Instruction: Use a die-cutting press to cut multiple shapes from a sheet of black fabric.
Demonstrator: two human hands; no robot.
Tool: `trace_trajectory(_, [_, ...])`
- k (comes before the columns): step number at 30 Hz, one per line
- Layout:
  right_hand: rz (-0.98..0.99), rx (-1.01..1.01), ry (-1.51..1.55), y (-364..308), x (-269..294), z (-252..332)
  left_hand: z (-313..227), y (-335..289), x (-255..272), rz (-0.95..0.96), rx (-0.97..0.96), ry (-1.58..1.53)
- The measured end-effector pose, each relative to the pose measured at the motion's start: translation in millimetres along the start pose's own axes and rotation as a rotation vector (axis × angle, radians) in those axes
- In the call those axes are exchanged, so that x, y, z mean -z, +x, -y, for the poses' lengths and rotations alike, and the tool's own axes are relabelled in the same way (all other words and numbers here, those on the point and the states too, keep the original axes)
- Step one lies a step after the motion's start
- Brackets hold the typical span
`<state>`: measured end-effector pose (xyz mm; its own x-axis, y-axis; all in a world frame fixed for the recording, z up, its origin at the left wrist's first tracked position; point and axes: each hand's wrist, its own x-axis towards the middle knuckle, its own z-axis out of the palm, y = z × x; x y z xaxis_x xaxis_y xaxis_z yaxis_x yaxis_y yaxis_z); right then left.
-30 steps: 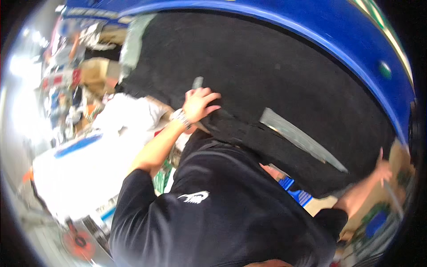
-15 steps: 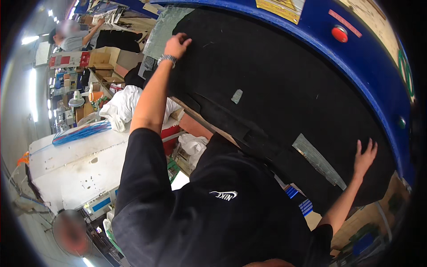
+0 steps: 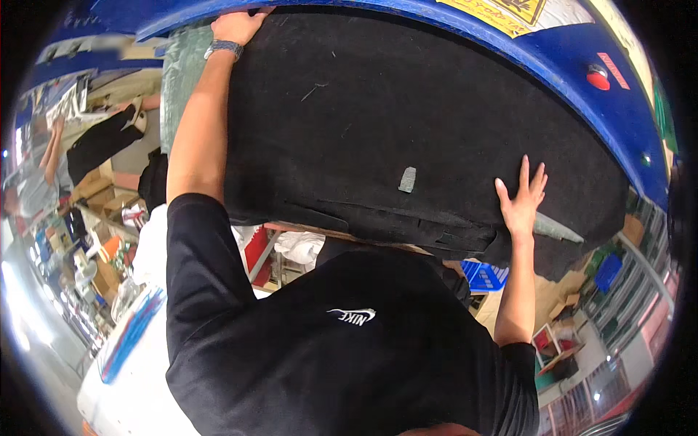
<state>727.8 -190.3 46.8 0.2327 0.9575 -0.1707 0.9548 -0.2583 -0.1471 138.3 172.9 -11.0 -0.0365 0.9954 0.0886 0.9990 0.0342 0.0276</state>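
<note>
A large black sheet of soft, suede-like material (image 3: 363,109) lies spread before me, its near edge folded and overlapping. My left hand (image 3: 238,27) is at its far left corner, fingers closed around the edge there; the fingertips are partly hidden close to the blue beam. My right hand (image 3: 522,203) lies flat on the right part of the sheet, fingers spread. Just beside its wrist, a pale green strip (image 3: 558,228) shows through a gap in the black material. A small pale green patch (image 3: 408,179) shows near the middle.
A blue machine beam (image 3: 407,22) curves along the far side, with a red push button (image 3: 598,77) at the right. Left of the sheet is a pale green board surface (image 3: 183,73). A blue plastic basket (image 3: 486,275) stands below the near edge. Another person (image 3: 43,174) is at far left.
My view has turned. My left hand has moved to the sheet's far left corner by the beam. My right hand has shifted left from the right side and now lies flat, covering part of the green strip.
</note>
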Motion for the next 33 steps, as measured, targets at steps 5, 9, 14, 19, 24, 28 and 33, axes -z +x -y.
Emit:
trace_trajectory(5, [-0.021,-0.068,-0.060,10.4,-13.8,23.1,-11.8,5.5,-23.5,-0.106,-0.253,-0.103])
trace_trajectory(9, [-0.057,-0.097,-0.130,8.0,-20.1,24.4,-36.6,1.6,-8.6,-0.175,-0.392,-0.063])
trace_trajectory(14, [-0.099,-0.053,-0.117,13.8,-25.4,35.5,4.8,13.7,-30.6,-0.100,-0.445,0.022])
trace_trajectory(19, [-0.088,-0.018,-0.093,14.2,-24.4,49.3,11.7,23.8,-40.5,-0.288,-0.542,-0.088])
trace_trajectory(24, [-0.074,0.004,-0.064,16.4,-19.9,86.5,46.4,54.2,-59.2,-0.164,-0.442,0.045])
trace_trajectory(28, [-0.082,0.081,0.012,21.1,-18.7,112.1,106.8,91.7,-74.6,-0.252,-0.508,-0.024])
trace_trajectory(33, [-0.027,0.198,0.157,15.9,-6.2,99.1,160.4,81.6,-63.6,-0.306,-0.501,0.089])
